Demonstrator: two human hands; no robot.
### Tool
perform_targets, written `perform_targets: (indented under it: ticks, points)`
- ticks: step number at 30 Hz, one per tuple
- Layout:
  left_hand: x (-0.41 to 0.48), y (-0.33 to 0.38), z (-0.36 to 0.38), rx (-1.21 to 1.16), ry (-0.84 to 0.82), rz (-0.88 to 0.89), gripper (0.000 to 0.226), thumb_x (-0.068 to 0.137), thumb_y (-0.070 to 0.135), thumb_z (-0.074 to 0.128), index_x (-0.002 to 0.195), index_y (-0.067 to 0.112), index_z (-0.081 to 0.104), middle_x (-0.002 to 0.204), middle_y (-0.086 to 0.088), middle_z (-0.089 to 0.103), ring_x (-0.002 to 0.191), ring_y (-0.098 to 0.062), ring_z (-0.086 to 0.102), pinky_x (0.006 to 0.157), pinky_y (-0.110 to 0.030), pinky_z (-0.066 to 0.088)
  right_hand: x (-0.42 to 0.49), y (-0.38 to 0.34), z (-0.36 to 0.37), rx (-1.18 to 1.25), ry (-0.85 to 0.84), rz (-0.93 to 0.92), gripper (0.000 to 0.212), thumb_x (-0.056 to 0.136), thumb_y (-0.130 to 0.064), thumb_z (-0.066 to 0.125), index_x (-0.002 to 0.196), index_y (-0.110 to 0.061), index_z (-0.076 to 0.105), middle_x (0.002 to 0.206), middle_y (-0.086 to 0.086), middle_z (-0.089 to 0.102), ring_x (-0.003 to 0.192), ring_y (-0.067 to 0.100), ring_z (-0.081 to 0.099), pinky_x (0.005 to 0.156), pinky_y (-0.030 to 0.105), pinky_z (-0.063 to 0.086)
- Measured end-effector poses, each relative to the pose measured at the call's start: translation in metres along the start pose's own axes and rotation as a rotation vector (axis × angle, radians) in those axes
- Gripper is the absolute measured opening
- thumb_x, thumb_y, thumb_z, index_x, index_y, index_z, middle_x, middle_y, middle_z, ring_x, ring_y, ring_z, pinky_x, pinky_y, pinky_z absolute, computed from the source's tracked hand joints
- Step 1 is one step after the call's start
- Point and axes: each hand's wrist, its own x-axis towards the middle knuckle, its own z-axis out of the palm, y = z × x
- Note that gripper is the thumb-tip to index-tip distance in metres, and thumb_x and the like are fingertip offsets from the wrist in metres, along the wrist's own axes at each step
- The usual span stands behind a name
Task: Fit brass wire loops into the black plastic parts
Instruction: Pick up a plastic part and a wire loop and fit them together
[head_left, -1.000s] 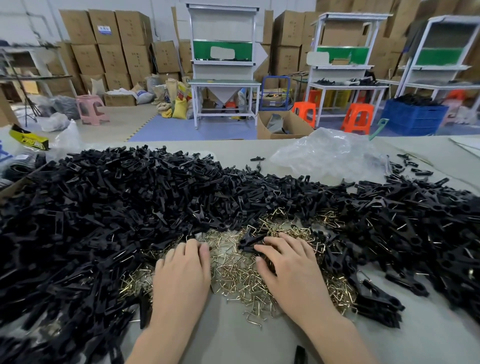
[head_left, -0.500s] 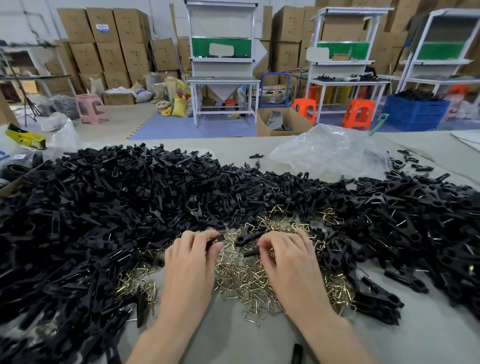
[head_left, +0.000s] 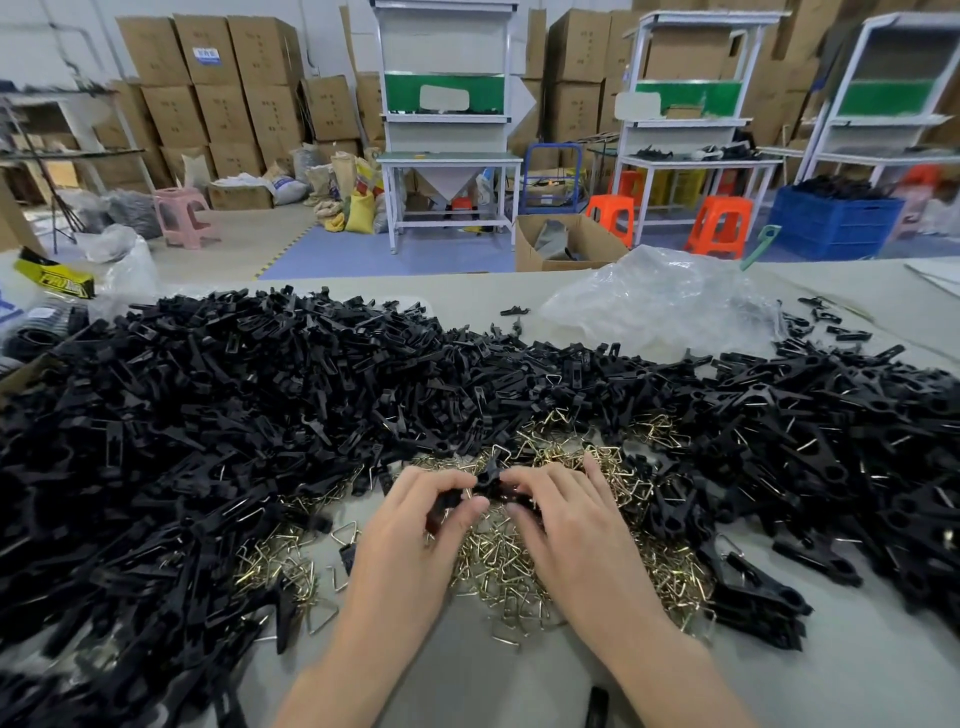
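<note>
Left hand (head_left: 410, 525), right hand (head_left: 576, 530) pinch black parts (head_left: 488, 480).

A factory packing floor: stacked cardboard boxes (head_left: 223, 88) behind white workbenches (head_left: 449, 156), plastic stools (head_left: 719, 226), parts heaped on the table (head_left: 883, 649).

Your table (head_left: 857, 675) is a plain pale grey-beige. The plastic parts (head_left: 208, 415) heaped over it are all solid black, and the wire loops (head_left: 498, 566) are a shiny brass yellow. The piece (head_left: 488, 480) pinched between your left hand (head_left: 415, 530) and right hand (head_left: 571, 530) is the same black. The bag (head_left: 660, 306) is clear with whitish creases. The boxes (head_left: 223, 104) are plain brown cardboard. The workbench (head_left: 444, 140) is white with a green panel. Two stools (head_left: 719, 226) are bright orange and a third stool (head_left: 179, 215) is pale pink. The crate (head_left: 831, 228) is deep blue, the sack (head_left: 359, 213) is yellow, and the floor mat (head_left: 389, 254) is a dull blue.
</note>
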Motion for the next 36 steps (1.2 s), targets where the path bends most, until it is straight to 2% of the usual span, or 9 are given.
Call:
perform_targets:
  ticks: [2,4,8,13,18,23,28,33,36]
  points:
    - [-0.001,0.001,0.003,-0.018,-0.008,0.003,0.02,0.089,0.05,0.057,0.105,0.042,0.065,0.096,0.022,0.054,0.091,-0.001,0.058,0.077,-0.007,0.04,0.001,-0.005,-0.004,0.125,0.055,0.004,0.04,0.106,-0.031,0.041,0.144,-0.019,0.049,0.111,-0.01,0.059,0.1,-0.004,0.051,0.111,0.025,0.04]
    - [-0.002,0.002,0.005,-0.058,-0.015,-0.002,0.02,0.091,0.047,0.057,0.107,0.041,0.066,0.096,0.021,0.053,0.092,-0.002,0.058,0.079,-0.007,0.04,0.001,-0.008,-0.007,0.38,0.093,0.103,0.041,0.107,-0.033,0.037,0.146,-0.024,0.046,0.108,-0.013,0.053,0.092,0.0,0.057,0.087,0.009,0.048]
    - [-0.003,0.006,0.004,-0.125,0.014,-0.003,0.011,0.096,0.047,0.056,0.1,0.04,0.063,0.096,0.02,0.061,0.092,-0.005,0.061,0.078,-0.008,0.041,0.002,-0.01,-0.012,1.054,0.031,0.517,0.031,0.107,-0.017,0.045,0.125,-0.035,0.064,0.098,-0.011,0.066,0.088,0.012,0.069,0.081,0.027,0.058]
    - [-0.006,0.011,0.005,-0.308,-0.03,-0.136,0.036,0.095,0.069,0.039,0.092,0.039,0.058,0.084,0.009,0.065,0.072,-0.008,0.06,0.064,-0.013,0.044,0.005,-0.01,-0.015,1.472,0.028,0.742,0.035,0.106,0.0,0.039,0.118,-0.014,0.07,0.09,0.008,0.071,0.068,0.013,0.063,0.058,0.022,0.053]
    - [-0.005,0.018,0.008,-0.51,-0.162,-0.262,0.024,0.088,0.045,0.055,0.111,0.043,0.064,0.087,0.01,0.068,0.07,-0.005,0.062,0.065,-0.018,0.051,0.008,-0.011,-0.013,1.619,0.012,0.745,0.031,0.102,-0.002,0.046,0.126,-0.015,0.061,0.086,0.014,0.074,0.06,0.014,0.063,0.047,0.021,0.05]
    - [-0.006,0.018,0.013,-0.554,-0.202,-0.276,0.04,0.098,0.007,0.057,0.128,0.034,0.054,0.094,0.008,0.072,0.081,-0.006,0.068,0.075,-0.019,0.054,0.006,-0.006,-0.015,1.785,-0.057,0.789,0.049,0.076,-0.007,0.071,0.125,-0.007,0.064,0.098,0.02,0.075,0.071,0.022,0.074,0.061,0.024,0.061]
    - [-0.001,0.015,0.01,-0.639,-0.137,-0.33,0.035,0.096,0.01,0.061,0.126,0.027,0.058,0.084,0.004,0.073,0.071,-0.008,0.066,0.067,-0.02,0.053,0.006,0.0,-0.016,1.66,-0.052,0.743,0.04,0.079,-0.017,0.073,0.118,-0.007,0.071,0.109,0.018,0.075,0.089,0.024,0.075,0.068,0.03,0.062]
    - [-0.003,0.014,0.011,-0.654,-0.161,-0.315,0.031,0.088,0.031,0.064,0.119,0.032,0.066,0.086,0.0,0.071,0.075,-0.012,0.065,0.071,-0.019,0.053,0.008,-0.005,-0.013,1.594,-0.063,0.692,0.023,0.097,-0.012,0.058,0.101,-0.015,0.08,0.107,0.016,0.076,0.078,0.011,0.07,0.067,0.02,0.057]
    - [-0.004,0.014,0.01,-0.641,-0.158,-0.268,0.026,0.093,0.016,0.066,0.104,0.039,0.071,0.089,0.008,0.072,0.077,-0.01,0.063,0.074,-0.02,0.052,0.008,-0.005,-0.014,1.652,-0.064,0.696,0.029,0.1,-0.005,0.053,0.101,-0.014,0.081,0.107,0.018,0.076,0.08,0.013,0.071,0.072,0.022,0.059]
